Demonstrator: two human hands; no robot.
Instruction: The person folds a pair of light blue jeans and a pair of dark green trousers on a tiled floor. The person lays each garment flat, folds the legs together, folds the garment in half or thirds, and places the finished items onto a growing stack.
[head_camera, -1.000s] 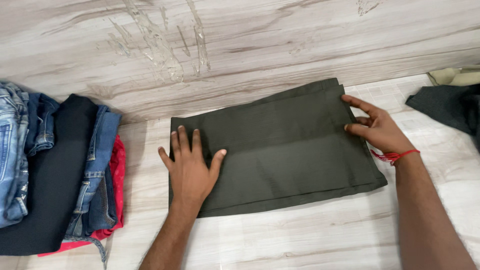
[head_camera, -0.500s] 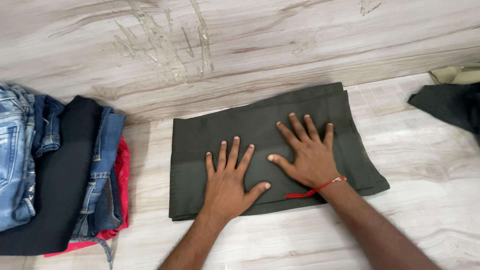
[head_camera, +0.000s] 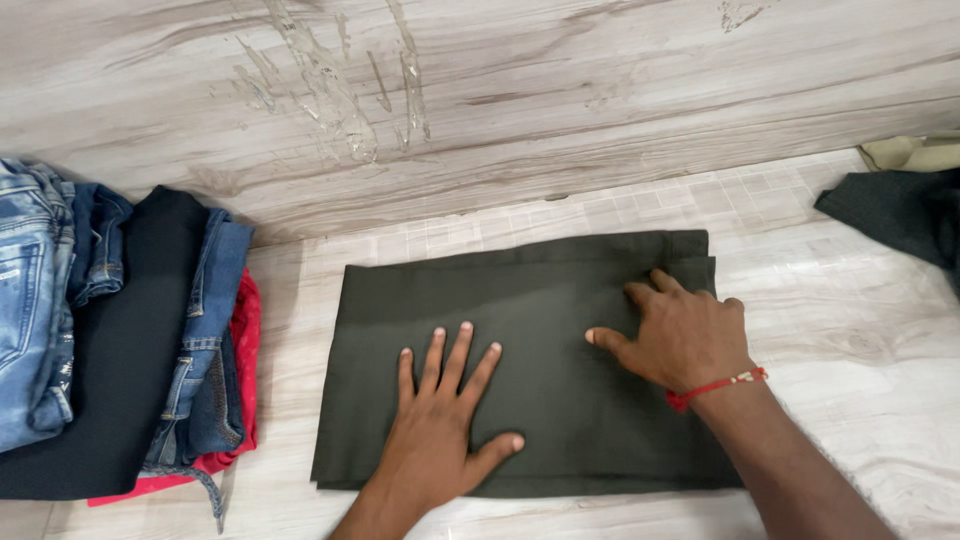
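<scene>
Left hand (head_camera: 440, 430) flat, fingers spread, pinning folded dark olive garment (head_camera: 540, 300) at frame centre; right hand (head_camera: 680, 335) curled, knuckles pressing cloth, grip closed on nothing; clothes stack (head_camera: 130, 330) left.

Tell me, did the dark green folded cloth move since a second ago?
Yes. The dark green cloth has slid away from the wooden wall toward the person; bare floor now shows between them. Both hands press on it.

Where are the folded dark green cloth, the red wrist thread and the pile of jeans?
dark green cloth (head_camera: 560, 290), head view, bare upper middle.
red wrist thread (head_camera: 712, 387), head view, on the strand.
pile of jeans (head_camera: 40, 300), head view, light denim.
</scene>
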